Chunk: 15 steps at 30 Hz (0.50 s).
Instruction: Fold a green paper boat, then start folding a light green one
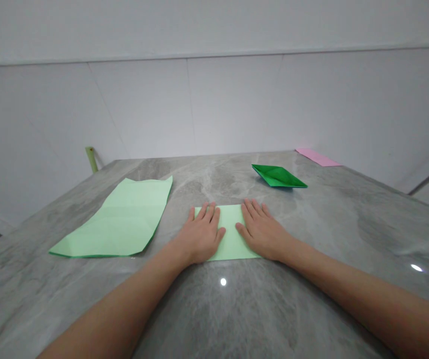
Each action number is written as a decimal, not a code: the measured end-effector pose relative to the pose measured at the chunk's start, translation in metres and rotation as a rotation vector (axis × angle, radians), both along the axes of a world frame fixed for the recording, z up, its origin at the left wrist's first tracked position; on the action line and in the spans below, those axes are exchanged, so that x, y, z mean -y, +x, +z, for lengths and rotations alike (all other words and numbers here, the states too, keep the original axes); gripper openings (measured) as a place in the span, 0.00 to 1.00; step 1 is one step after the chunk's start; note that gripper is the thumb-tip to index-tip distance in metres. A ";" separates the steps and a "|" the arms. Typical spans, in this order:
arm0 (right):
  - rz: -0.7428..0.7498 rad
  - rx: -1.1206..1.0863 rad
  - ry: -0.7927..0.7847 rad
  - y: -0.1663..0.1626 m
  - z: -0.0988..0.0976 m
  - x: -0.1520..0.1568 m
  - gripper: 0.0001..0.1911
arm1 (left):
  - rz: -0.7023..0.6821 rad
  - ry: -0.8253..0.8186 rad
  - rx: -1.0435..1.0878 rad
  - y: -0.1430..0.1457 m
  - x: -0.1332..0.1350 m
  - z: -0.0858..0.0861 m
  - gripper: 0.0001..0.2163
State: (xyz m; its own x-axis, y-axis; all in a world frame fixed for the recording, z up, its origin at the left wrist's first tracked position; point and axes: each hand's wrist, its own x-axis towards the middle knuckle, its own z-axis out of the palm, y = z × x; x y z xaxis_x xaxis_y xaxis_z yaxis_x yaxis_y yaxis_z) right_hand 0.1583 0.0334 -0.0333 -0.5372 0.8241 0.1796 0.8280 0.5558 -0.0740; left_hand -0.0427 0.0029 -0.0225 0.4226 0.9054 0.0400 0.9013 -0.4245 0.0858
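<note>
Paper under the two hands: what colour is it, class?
The paper is pale green; the head view shows it best.

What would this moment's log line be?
left hand: flat on small sheet | right hand: flat on same sheet | at left: large sheet | beyond: green origami, pink paper

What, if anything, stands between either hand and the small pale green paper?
Nothing visible: the left hand and right hand both lie flat on the small pale green paper. The dark green folded paper sits farther back, apart.
</note>
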 end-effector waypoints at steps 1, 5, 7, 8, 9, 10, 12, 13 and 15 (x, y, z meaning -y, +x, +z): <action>0.059 -0.011 0.004 -0.002 0.001 0.001 0.33 | -0.024 0.003 -0.004 0.003 0.000 -0.001 0.26; 0.327 -0.051 -0.103 -0.009 0.006 0.005 0.34 | -0.112 -0.005 0.009 0.010 -0.001 -0.004 0.27; 0.314 -0.052 -0.137 -0.010 0.008 0.005 0.36 | -0.098 0.002 0.023 0.009 -0.002 -0.005 0.27; 0.299 -0.046 -0.142 -0.010 0.008 0.005 0.36 | -0.081 0.005 0.028 0.008 -0.002 -0.005 0.27; 0.287 -0.040 -0.145 -0.010 0.008 0.004 0.37 | -0.063 0.007 0.030 0.007 -0.003 -0.005 0.27; 0.280 -0.035 -0.150 -0.009 0.008 0.003 0.37 | -0.045 0.007 0.032 0.006 -0.003 -0.005 0.27; 0.262 -0.040 -0.151 -0.006 0.006 0.001 0.39 | -0.018 0.006 0.030 0.004 -0.003 -0.005 0.28; 0.247 -0.049 -0.146 -0.004 0.005 0.000 0.40 | -0.006 0.005 0.029 0.004 -0.003 -0.005 0.28; 0.210 -0.062 -0.134 -0.001 0.002 -0.002 0.42 | 0.023 0.006 0.031 0.003 -0.002 -0.005 0.30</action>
